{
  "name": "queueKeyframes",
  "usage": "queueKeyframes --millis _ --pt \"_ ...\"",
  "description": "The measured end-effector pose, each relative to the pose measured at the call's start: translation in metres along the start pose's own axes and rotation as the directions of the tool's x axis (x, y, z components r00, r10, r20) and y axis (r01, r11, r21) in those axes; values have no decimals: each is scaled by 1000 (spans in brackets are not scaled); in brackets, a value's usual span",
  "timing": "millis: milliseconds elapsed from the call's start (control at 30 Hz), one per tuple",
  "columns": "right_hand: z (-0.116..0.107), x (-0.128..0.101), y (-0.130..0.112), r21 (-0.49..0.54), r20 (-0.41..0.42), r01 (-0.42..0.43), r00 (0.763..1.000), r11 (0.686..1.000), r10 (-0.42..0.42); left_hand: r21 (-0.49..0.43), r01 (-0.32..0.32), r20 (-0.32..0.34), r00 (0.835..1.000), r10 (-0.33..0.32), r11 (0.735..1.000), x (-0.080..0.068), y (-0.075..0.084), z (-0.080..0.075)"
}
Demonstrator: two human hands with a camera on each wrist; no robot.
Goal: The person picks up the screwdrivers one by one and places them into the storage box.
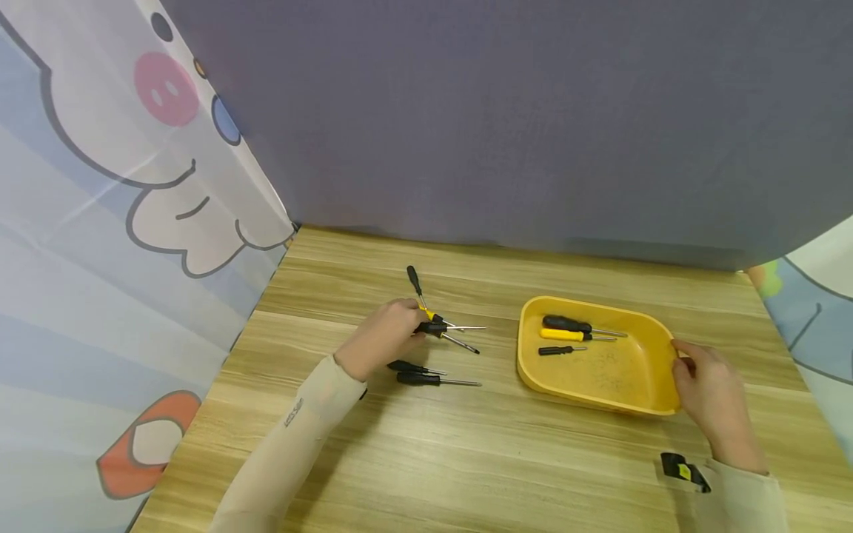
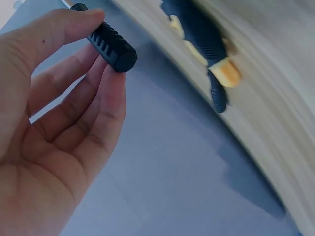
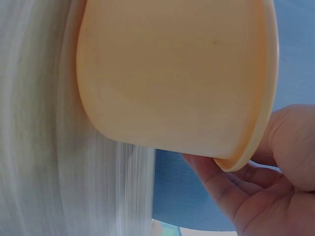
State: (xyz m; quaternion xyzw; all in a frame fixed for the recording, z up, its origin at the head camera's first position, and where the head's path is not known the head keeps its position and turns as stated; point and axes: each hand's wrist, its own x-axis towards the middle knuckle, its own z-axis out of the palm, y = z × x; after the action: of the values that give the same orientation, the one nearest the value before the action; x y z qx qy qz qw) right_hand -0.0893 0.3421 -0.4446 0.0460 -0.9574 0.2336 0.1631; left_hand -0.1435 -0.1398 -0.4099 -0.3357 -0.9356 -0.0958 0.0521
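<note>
On the worktop [image 1: 533, 459], the yellow tray [image 1: 645, 370] is held at its rim by the pinching right hand [image 1: 713, 385]. Well to its left, a black screwdriver [image 2: 114, 50] is pinched between the left hand's [image 1: 393, 329] thumb and fingertips; picking-up seems in hand, and a lift clear of neighbouring screwdrivers [image 1: 418, 378] is called for.

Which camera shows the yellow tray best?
The head view, since the yellow tray shows nearly whole there, interior included. The right wrist view gets part of its outside; the left wrist view, none.
</note>
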Motion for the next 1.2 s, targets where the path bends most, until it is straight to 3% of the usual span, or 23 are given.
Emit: queueKeyframes --millis 133,367,767,1000,1200 --pt "0 0 0 1 3 0 1000 1000 0 -12 -31 22 999 31 999 9 6 -4" --pt "1 0 -1 -4 33 -29 999 1000 29 -23 -29 81 996 31 999 26 21 -13" --pt "-1 1 -3 -9 45 -45 998 999 45 -46 -70 138 988 76 996 67 57 -22" --pt "-1 1 -3 -6 67 -60 996 998 60 -35 -148 194 969 152 988 97 79 -18" --pt "-1 0 -3 3 55 -49 997 999 49 -50 -176 239 954 183 983 117 100 -5"
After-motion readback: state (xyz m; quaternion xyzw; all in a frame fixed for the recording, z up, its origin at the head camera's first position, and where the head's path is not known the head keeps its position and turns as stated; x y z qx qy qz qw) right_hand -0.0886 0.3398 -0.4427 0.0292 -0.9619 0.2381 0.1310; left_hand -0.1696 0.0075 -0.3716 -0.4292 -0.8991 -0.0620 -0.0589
